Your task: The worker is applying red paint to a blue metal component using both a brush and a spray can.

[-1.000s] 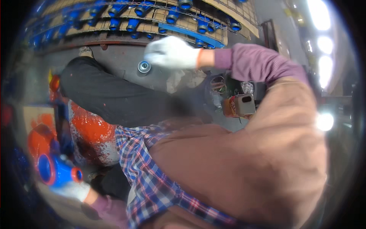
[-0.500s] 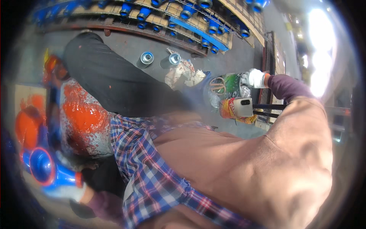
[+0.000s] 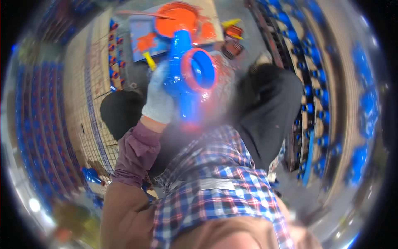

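A person's left hand (image 3: 159, 99), in a pale knitted glove, grips a glossy blue cast valve body (image 3: 188, 74) and holds it up in front of their chest. The valve has a round flange face ringed in wet orange-red paint. Beyond it sits a round tub of orange paint (image 3: 178, 18) on a paint-smeared board. The person wears a soft blue-and-red plaid shirt (image 3: 215, 186). The right hand is out of view.
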A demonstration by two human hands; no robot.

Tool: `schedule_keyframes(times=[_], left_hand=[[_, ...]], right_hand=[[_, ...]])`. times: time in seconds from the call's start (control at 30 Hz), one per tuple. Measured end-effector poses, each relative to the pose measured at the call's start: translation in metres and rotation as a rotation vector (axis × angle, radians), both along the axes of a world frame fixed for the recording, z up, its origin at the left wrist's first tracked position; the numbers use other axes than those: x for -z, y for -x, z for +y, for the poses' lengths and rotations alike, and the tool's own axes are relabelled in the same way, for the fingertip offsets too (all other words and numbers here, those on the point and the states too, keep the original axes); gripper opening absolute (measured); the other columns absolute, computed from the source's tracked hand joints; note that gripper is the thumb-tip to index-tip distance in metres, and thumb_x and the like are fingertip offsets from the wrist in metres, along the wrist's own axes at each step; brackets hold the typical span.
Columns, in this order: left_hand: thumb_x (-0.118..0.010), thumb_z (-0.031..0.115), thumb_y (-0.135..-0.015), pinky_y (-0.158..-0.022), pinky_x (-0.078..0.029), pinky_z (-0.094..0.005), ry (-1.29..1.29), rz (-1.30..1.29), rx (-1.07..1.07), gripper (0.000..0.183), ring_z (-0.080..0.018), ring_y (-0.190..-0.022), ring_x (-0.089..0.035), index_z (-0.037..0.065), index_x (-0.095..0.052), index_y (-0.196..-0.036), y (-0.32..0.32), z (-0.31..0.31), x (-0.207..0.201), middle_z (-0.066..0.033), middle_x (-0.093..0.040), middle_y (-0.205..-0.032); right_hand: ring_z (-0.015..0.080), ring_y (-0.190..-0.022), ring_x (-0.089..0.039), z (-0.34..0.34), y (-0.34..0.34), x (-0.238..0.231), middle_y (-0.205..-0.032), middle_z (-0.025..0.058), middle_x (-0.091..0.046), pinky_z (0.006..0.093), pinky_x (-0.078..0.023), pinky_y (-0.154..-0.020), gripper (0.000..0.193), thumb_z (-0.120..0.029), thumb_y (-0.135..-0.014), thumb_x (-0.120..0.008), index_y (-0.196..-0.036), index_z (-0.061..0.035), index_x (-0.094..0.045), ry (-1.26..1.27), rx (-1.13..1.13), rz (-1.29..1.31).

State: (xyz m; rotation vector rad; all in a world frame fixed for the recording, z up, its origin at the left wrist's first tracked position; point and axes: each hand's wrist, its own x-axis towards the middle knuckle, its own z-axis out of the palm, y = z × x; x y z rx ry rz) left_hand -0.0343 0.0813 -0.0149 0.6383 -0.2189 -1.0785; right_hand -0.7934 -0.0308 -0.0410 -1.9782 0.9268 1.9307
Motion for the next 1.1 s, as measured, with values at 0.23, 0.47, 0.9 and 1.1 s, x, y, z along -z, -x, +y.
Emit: schedule_keyframes(times=[0.23,0.47,0.9,1.1], left_hand=[[-0.056,0.021,-0.092,-0.098,-0.050,-0.0401,-0.092,-0.087,0.098,0.046,-0.0251,-0.112,-0.061,0.001,-0.048,-0.132,-0.003,0.016,-0.008,-0.0138,-0.061,-0.122],[-0.057,0.019,-0.091,-0.097,-0.049,-0.0351,-0.114,-0.153,0.095,0.051,-0.0227,-0.112,-0.059,0.002,-0.044,-0.137,-0.004,0.034,-0.006,-0.0119,-0.058,-0.124],[-0.046,0.035,-0.095,-0.093,-0.052,-0.0401,-0.081,0.248,0.204,0.044,-0.0245,-0.104,-0.063,0.001,-0.058,-0.121,0.013,0.050,0.017,-0.0141,-0.064,-0.115],[-0.040,0.033,-0.100,-0.091,-0.054,-0.0379,-0.173,0.167,0.219,0.041,-0.0226,-0.102,-0.064,0.003,-0.059,-0.118,0.019,0.053,0.026,-0.0131,-0.065,-0.113]], right_hand=[[0.0275,-0.074,-0.065,-0.028,-0.092,-0.061,-0.078,0.0107,-0.063,0.0422,-0.049,-0.060,0.014,-0.014,-0.080,-0.057,-0.086,-0.0062,-0.066,-0.055,-0.111,0.216],[0.0267,-0.073,-0.065,-0.046,-0.269,-0.180,-0.075,0.0106,-0.062,0.0419,-0.048,-0.058,0.013,-0.014,-0.080,-0.056,-0.082,-0.0055,-0.066,0.070,-0.352,0.208],[0.0292,-0.075,-0.064,-0.023,-0.549,-0.120,-0.087,0.0140,-0.063,0.0336,-0.050,-0.067,0.019,-0.004,-0.083,-0.066,-0.102,-0.0023,-0.065,0.221,0.073,-2.105],[0.0241,-0.063,-0.062,-0.020,-0.544,-0.088,-0.075,0.0097,-0.059,0.0307,-0.048,-0.056,0.024,-0.006,-0.079,-0.070,-0.103,-0.0043,-0.066,0.158,0.107,-2.083]])
